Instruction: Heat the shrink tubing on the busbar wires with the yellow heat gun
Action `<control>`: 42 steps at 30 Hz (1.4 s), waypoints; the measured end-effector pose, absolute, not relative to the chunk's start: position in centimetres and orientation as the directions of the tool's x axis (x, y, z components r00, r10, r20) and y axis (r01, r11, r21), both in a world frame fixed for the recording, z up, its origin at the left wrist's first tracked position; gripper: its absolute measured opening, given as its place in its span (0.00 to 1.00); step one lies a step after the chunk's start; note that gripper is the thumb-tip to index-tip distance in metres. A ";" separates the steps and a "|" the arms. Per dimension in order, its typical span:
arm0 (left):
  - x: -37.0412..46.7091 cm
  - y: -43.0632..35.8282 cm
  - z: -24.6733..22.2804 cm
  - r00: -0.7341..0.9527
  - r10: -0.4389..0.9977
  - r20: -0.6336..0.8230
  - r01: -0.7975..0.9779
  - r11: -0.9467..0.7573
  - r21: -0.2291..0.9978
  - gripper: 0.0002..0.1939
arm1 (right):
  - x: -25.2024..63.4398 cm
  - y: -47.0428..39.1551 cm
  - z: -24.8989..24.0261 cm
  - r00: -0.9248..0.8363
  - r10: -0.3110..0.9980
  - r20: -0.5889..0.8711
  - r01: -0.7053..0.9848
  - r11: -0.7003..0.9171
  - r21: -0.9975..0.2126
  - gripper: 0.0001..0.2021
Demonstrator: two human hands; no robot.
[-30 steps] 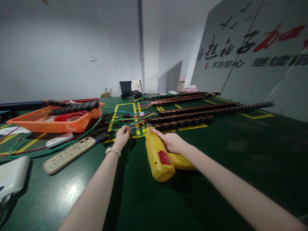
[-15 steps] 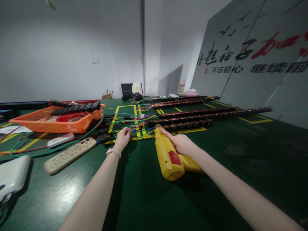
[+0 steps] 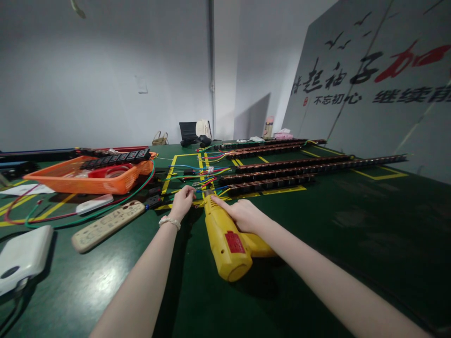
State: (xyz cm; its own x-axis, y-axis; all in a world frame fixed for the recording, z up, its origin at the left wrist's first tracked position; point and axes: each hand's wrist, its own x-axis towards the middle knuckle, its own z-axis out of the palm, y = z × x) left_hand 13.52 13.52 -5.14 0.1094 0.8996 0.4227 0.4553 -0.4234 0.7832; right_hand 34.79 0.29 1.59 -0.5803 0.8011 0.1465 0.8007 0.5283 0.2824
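1. In the head view, the person's right hand [image 3: 243,213] is gripping a yellow heat gun [image 3: 225,244]; the fingers are wrapping around its handle, mostly hidden from sight, while the thumb side is lying along the body.
2. The heat gun is lying in front of the person on the near side of the wires [image 3: 222,191], its rounded back end facing the person and its nozzle [image 3: 208,193] pointing away, near the left fingertips.
3. The left hand [image 3: 183,201] is reaching to the left of the nozzle, with its fingers curling inward and the tips drawing nearly together beside the wires; whether they are pinching a wire, one cannot tell. A pale band [image 3: 170,221] is circling the left wrist.
4. Colored wires are spreading leftward from the ends of several long dark strips [image 3: 271,184], which are running off to the right across the green table [image 3: 352,220].
5. On the left, an orange basket [image 3: 81,184] is holding a dark row of parts and something red.
6. Nearer the person, a beige power strip [image 3: 109,226] is lying at a slant, with a plug [image 3: 152,202] sitting at its far end; a white box [image 3: 26,251] is resting at the left edge.
7. Beyond the table, a chair [image 3: 188,130] is standing before the wall.
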 end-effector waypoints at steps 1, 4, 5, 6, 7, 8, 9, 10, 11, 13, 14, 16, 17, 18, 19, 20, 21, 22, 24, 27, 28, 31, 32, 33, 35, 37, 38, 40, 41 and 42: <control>13.5 13.5 -5.1 0.112 0.895 0.433 0.469 -0.432 0.771 0.10 | 34.4 0.5 1.4 -0.592 0.791 0.156 0.795 0.539 0.279 0.43; 13.4 13.6 -5.1 0.119 0.875 0.470 0.519 -0.459 0.722 0.11 | 33.3 1.3 1.0 -0.623 0.762 0.179 0.777 0.575 0.256 0.43; 13.4 13.6 -5.1 0.126 0.866 0.483 0.532 -0.470 0.704 0.11 | 32.9 1.6 0.9 -0.630 0.755 0.184 0.773 0.584 0.250 0.43; 13.3 13.7 -5.1 0.134 0.858 0.496 0.541 -0.482 0.689 0.11 | 32.6 1.8 0.8 -0.633 0.751 0.185 0.770 0.589 0.246 0.43; 13.3 13.8 -5.2 0.142 0.851 0.506 0.546 -0.494 0.677 0.11 | 32.3 2.0 0.8 -0.635 0.751 0.182 0.769 0.591 0.243 0.43; 13.2 13.8 -5.2 0.147 0.846 0.512 0.548 -0.501 0.670 0.11 | 32.0 2.2 0.7 -0.633 0.753 0.177 0.770 0.591 0.239 0.42; 13.2 13.9 -5.2 0.149 0.844 0.515 0.550 -0.503 0.667 0.11 | 31.8 2.4 0.7 -0.630 0.757 0.174 0.773 0.589 0.234 0.42; 13.1 13.9 -5.2 0.146 0.845 0.514 0.551 -0.501 0.667 0.11 | 31.7 2.6 0.7 -0.625 0.761 0.172 0.777 0.587 0.227 0.41; 13.1 13.9 -5.2 0.142 0.848 0.511 0.552 -0.497 0.670 0.11 | 31.6 2.7 0.7 -0.619 0.766 0.172 0.782 0.583 0.218 0.41; 13.1 13.8 -5.1 0.135 0.852 0.507 0.554 -0.489 0.674 0.11 | 31.6 2.8 0.7 -0.608 0.775 0.172 0.792 0.576 0.204 0.40; 13.1 13.7 -5.0 0.132 0.853 0.505 0.553 -0.486 0.677 0.11 | 31.7 2.8 0.7 -0.605 0.778 0.170 0.795 0.574 0.197 0.40; 13.2 13.7 -4.9 0.135 0.854 0.502 0.548 -0.486 0.680 0.10 | 31.9 2.9 0.6 -0.603 0.782 0.161 0.797 0.577 0.180 0.40; 13.2 13.6 -4.8 0.136 0.853 0.503 0.547 -0.488 0.680 0.10 | 32.0 2.9 0.6 -0.602 0.783 0.158 0.798 0.579 0.169 0.40; 13.2 13.7 -4.8 0.136 0.851 0.508 0.547 -0.492 0.678 0.09 | 32.0 2.9 0.5 -0.601 0.784 0.156 0.799 0.581 0.159 0.40; 13.2 13.7 -4.7 0.134 0.846 0.516 0.547 -0.497 0.674 0.09 | 32.1 3.0 0.5 -0.599 0.785 0.157 0.800 0.581 0.151 0.40; 13.2 13.8 -4.7 0.131 0.841 0.525 0.548 -0.503 0.669 0.09 | 32.1 3.0 0.5 -0.599 0.786 0.156 0.801 0.581 0.146 0.40; 13.2 13.9 -4.8 0.128 0.836 0.533 0.548 -0.508 0.664 0.08 | 32.1 3.0 0.5 -0.600 0.785 0.154 0.800 0.583 0.143 0.41; 13.2 14.0 -4.8 0.125 0.833 0.538 0.548 -0.510 0.662 0.08 | 32.1 3.0 0.5 -0.602 0.784 0.150 0.798 0.585 0.143 0.41; 13.3 14.1 -4.8 0.125 0.835 0.536 0.543 -0.510 0.667 0.08 | 32.1 3.0 0.5 -0.608 0.781 0.141 0.793 0.592 0.143 0.42; 13.3 14.1 -4.9 0.116 0.844 0.523 0.540 -0.496 0.680 0.08 | 32.1 2.9 0.5 -0.613 0.776 0.145 0.789 0.597 0.145 0.43; 13.3 14.1 -4.9 0.112 0.845 0.523 0.542 -0.493 0.681 0.08 | 32.2 2.8 0.5 -0.614 0.775 0.150 0.789 0.596 0.147 0.44; 13.2 14.2 -5.1 0.109 0.845 0.523 0.541 -0.492 0.683 0.09 | 33.0 2.4 0.6 -0.608 0.780 0.148 0.793 0.587 0.166 0.44; 13.2 14.2 -5.2 0.110 0.847 0.519 0.536 -0.491 0.687 0.09 | 33.4 2.3 0.7 -0.596 0.790 0.144 0.801 0.572 0.178 0.44; 13.2 14.3 -5.3 0.111 0.851 0.514 0.530 -0.488 0.694 0.09 | 33.9 2.1 0.7 -0.579 0.804 0.139 0.812 0.552 0.190 0.43; 13.2 14.4 -5.5 0.111 0.857 0.503 0.520 -0.481 0.706 0.10 | 34.8 1.8 0.9 -0.532 0.835 0.140 0.840 0.500 0.210 0.42; 13.1 14.5 -5.6 0.113 0.860 0.497 0.513 -0.479 0.713 0.11 | 35.7 1.5 1.1 -0.493 0.857 0.150 0.863 0.458 0.214 0.42; 13.1 14.4 -5.6 0.113 0.863 0.493 0.509 -0.476 0.717 0.11 | 36.1 1.3 1.1 -0.479 0.864 0.155 0.870 0.445 0.212 0.43; 13.2 14.3 -5.5 0.110 0.870 0.481 0.503 -0.466 0.728 0.11 | 36.9 1.0 1.3 -0.462 0.873 0.159 0.880 0.428 0.205 0.43; 13.2 14.2 -5.4 0.107 0.874 0.474 0.504 -0.459 0.732 0.11 | 37.2 0.8 1.4 -0.455 0.876 0.158 0.884 0.422 0.203 0.43; 13.2 14.1 -5.3 0.105 0.878 0.468 0.508 -0.452 0.733 0.11 | 37.6 0.6 1.4 -0.449 0.879 0.158 0.886 0.417 0.201 0.43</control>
